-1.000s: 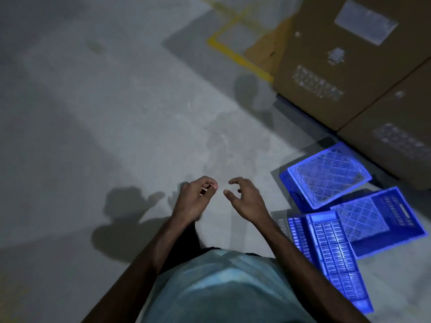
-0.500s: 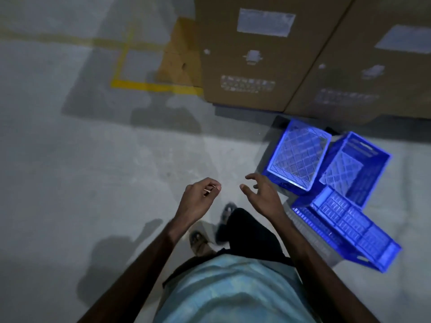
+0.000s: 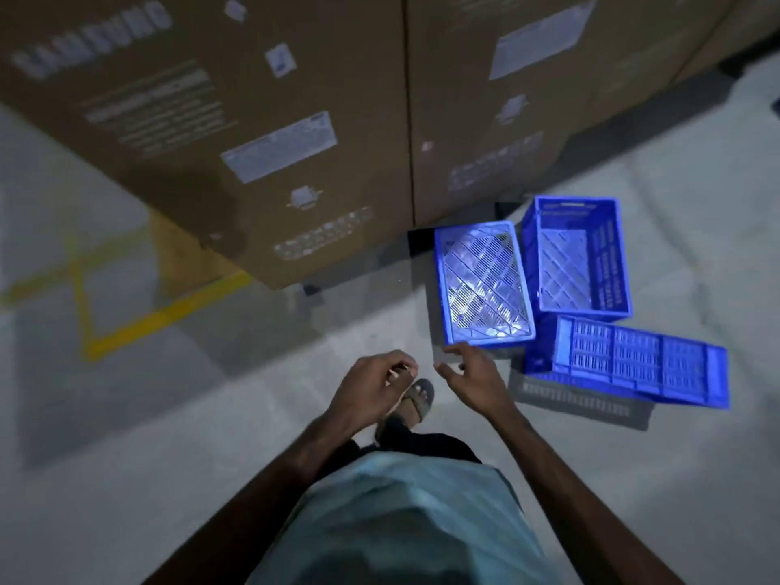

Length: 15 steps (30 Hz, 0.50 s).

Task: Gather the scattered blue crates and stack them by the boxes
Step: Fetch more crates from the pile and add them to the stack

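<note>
Head view, looking down in dim light: print on the two tall cardboard boxes is blurred, and their tops run out of frame at the upper edge. The person's forearms and pale shirt are cut off at the bottom. One sandalled foot shows between the wrists, partly behind the left hand. That hand's fingers are curled toward the thumb; whether they pinch something small cannot be told. The right hand is spread and relaxed, holding nothing. The two hands are close side by side, not touching.

Bare concrete floor opens wide to the left and toward the viewer, crossed by yellow painted lines that reach the left box's lower edge. To the right, three blue crates are grouped at the foot of the boxes. The near crate lies flat just beyond the right fingertips, its lattice base bright; whether fingers and crate touch is unclear. The open crate stands upright just beside it on the right. The tipped crate lies on its side in front of the open one, right of the right hand, throwing a slotted shadow.
</note>
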Motion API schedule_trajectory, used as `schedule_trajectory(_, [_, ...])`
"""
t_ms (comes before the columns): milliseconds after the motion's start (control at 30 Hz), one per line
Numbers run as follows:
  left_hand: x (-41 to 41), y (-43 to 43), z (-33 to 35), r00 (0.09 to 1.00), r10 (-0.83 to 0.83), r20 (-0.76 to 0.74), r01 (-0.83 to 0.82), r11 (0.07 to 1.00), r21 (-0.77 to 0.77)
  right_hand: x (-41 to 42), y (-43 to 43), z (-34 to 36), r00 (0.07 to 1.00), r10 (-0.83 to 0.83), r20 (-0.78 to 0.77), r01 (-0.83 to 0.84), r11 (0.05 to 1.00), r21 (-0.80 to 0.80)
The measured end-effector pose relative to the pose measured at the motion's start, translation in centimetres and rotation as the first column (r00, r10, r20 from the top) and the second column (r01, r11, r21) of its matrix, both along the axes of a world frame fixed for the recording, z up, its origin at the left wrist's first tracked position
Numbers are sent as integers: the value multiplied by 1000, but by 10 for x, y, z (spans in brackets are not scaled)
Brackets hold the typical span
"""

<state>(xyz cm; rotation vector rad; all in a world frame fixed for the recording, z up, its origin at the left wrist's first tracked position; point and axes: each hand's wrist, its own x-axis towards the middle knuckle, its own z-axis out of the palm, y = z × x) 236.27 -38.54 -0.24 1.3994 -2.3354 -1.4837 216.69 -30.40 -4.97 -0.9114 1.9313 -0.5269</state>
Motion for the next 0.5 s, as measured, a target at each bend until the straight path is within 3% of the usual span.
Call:
schedule_trajectory(67, [-23,-32,4,991,-132,7,132,991,-2,-16,-20,4,999,-53,-10,53,999,-13])
schedule_trajectory(200, [-79,-92,2,978,-209,15,209,978,20,-54,-53,6,958,-288,5,288,956,-59])
schedule_trajectory(300, [-119,-126,-8,923,-370,109,365,929,63,-77,-59,-8,897,-442,-2,442,897,-28])
schedule_trajectory(400, [-156,-162,-27,715,-645,270,637,760,129,-96,-58,-21,775,-631,20,630,775,41])
schedule_trajectory(500, [-191,-201,-60,547,-781,302,772,610,178,-101,-57,-39,644,-765,0,760,640,112])
